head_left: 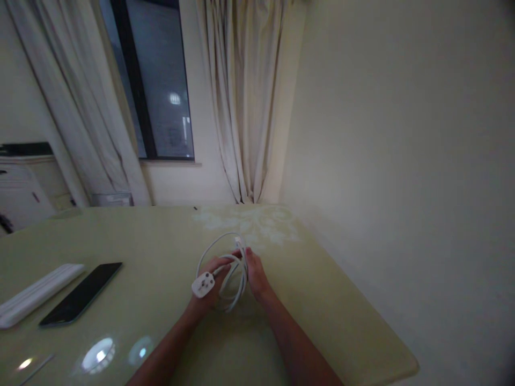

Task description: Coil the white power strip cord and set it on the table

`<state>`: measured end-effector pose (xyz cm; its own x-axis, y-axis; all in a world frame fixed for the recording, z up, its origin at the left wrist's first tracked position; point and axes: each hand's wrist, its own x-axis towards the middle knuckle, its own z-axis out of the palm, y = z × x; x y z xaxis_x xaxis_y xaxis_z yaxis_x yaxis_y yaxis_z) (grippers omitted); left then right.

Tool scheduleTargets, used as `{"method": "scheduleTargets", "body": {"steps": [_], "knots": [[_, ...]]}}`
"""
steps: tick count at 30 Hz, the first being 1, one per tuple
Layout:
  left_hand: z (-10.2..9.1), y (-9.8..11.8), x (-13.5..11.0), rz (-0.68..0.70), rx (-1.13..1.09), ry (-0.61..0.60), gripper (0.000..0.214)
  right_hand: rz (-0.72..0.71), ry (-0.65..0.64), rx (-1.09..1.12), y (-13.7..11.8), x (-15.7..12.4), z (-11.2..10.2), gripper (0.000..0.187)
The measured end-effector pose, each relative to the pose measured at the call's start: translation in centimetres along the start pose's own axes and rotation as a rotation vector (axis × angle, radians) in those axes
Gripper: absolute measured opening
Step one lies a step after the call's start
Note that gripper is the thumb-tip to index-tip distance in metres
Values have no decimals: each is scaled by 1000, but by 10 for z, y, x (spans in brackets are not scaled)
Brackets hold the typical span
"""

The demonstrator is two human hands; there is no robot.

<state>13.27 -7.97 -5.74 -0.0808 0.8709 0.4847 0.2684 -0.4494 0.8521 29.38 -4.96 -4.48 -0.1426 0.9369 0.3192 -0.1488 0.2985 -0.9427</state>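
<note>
A white power cable (243,281), gathered in loose loops, is held just above the table between my two hands. My left hand (215,268) is closed around part of the loops. At its wrist side hangs a white block (203,284) with dark slots and holes in its face, at one end of the cable. My right hand (256,275) grips the loops from the right, thumb up and fingers partly hidden behind the cable. A small white connector (237,241) pokes up above the fingertips, and a single strand arcs over the left hand.
The glossy pale green table (322,300) reaches a wall (394,161) on the right. To the left lie a dark phone (82,294) and a long white bar-shaped object (40,294). Curtains (249,102) and a window stand behind; a white cabinet (24,187) is at far left.
</note>
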Motion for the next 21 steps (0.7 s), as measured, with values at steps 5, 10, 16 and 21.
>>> {"method": "scheduleTargets", "body": {"steps": [5, 10, 16, 21], "knots": [[-4, 14, -4, -122, -76, -25, 35, 21, 100, -84, 9, -1, -2, 83], [-11, 26, -3, -267, -203, -42, 53, 30, 192, -169, 14, 2, -4, 80], [-22, 23, -2, -323, -310, -167, 62, 48, 301, -305, 9, 4, -5, 76], [-21, 20, -1, -359, -322, -136, 61, 36, 277, -343, 5, 3, -11, 77]]}}
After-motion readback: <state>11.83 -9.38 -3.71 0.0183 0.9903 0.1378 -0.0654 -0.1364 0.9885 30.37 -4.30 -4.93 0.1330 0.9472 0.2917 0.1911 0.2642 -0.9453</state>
